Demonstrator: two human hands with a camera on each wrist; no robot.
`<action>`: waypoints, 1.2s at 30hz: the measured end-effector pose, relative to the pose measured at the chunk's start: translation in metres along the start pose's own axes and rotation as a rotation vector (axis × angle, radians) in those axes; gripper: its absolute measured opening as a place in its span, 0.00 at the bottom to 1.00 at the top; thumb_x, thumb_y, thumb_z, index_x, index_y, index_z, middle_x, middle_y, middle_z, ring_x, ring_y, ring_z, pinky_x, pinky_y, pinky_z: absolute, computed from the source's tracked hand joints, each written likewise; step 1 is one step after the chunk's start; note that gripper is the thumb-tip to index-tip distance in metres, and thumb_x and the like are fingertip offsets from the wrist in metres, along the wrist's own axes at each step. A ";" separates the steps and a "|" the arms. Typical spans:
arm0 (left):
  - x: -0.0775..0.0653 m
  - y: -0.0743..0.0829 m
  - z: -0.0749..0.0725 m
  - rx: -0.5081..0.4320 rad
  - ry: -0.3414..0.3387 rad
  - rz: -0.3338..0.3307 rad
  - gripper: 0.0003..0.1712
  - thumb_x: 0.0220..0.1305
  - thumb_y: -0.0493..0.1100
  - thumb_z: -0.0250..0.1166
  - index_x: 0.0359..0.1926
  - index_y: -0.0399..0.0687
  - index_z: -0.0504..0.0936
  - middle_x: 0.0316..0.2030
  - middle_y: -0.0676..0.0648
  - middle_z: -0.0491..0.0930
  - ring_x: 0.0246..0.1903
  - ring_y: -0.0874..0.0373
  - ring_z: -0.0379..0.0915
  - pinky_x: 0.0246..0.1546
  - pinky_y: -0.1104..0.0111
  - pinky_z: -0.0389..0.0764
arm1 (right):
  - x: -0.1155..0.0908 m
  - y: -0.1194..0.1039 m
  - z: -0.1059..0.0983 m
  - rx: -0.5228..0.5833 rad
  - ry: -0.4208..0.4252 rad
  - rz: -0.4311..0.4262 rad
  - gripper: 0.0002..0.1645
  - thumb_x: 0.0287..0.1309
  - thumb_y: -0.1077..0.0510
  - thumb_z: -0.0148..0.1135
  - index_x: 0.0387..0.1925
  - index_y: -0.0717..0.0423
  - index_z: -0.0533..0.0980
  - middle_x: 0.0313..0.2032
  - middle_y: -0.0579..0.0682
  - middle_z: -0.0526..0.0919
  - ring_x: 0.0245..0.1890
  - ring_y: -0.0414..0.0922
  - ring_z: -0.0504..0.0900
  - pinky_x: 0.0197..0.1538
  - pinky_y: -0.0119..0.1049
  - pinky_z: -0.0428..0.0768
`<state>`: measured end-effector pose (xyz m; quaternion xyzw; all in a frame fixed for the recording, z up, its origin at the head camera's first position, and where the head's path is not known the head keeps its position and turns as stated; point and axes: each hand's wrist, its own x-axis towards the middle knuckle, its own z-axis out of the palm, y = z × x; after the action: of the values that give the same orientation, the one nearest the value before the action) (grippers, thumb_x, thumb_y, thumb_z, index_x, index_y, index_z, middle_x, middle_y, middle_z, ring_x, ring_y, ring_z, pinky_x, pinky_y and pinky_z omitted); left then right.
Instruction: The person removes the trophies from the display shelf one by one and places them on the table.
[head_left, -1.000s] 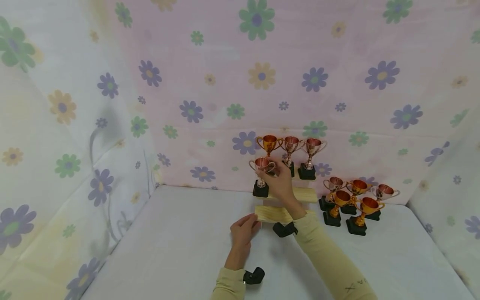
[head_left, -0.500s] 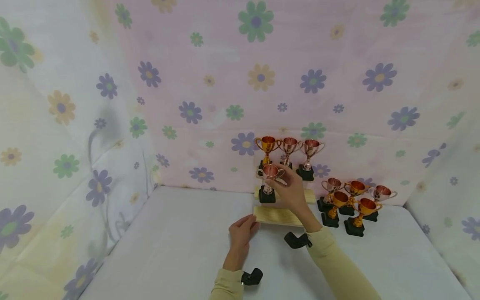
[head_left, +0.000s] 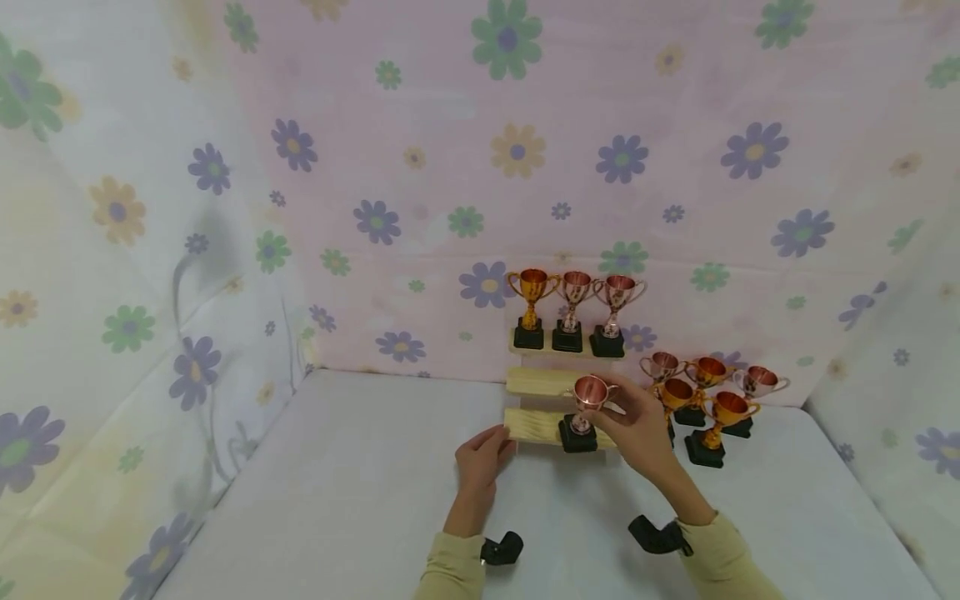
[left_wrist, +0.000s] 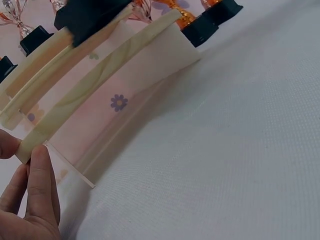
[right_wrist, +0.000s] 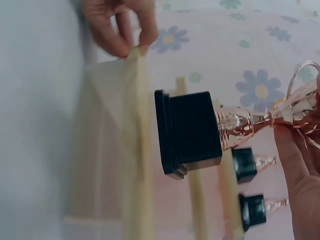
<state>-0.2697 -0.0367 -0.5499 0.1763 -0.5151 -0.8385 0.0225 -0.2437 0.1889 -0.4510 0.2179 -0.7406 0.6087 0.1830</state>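
My right hand (head_left: 637, 429) grips a small rose-gold trophy cup (head_left: 591, 393) with a black square base. The trophy is held upright before the lowest board of a three-tier wooden shelf (head_left: 534, 425). In the right wrist view, its black base (right_wrist: 195, 132) appears apart from that board, and the fingers are at the stem and cup. My left hand (head_left: 478, 467) pinches the left end of the lowest board. The left wrist view shows the thumb (left_wrist: 7, 145) on top of it and fingers underneath. On the top tier stand a gold trophy (head_left: 532, 287) and two rose-gold ones.
Several more gold and rose-gold trophies (head_left: 727, 408) stand grouped on the white table (head_left: 360, 483), right of the shelf. My right hand partly hides some of them. Flower-printed cloth (head_left: 420, 275) hangs behind and at both sides.
My right hand has carried the rose-gold trophy from near the left of the middle tier down and rightward to the lowest board. The left hand has kept its hold on the shelf.
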 end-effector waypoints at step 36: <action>0.002 -0.002 0.000 0.043 0.039 0.000 0.17 0.63 0.34 0.70 0.51 0.27 0.82 0.43 0.38 0.84 0.36 0.58 0.84 0.42 0.70 0.88 | -0.099 0.050 -0.226 -0.273 0.246 0.444 0.33 0.68 0.57 0.66 0.71 0.43 0.68 0.45 0.17 0.71 0.41 0.11 0.73 0.38 0.11 0.78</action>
<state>-0.2714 -0.0363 -0.5522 0.1929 -0.5323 -0.8238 0.0287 -0.1866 0.4292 -0.5014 -0.0516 -0.8176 0.5503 0.1615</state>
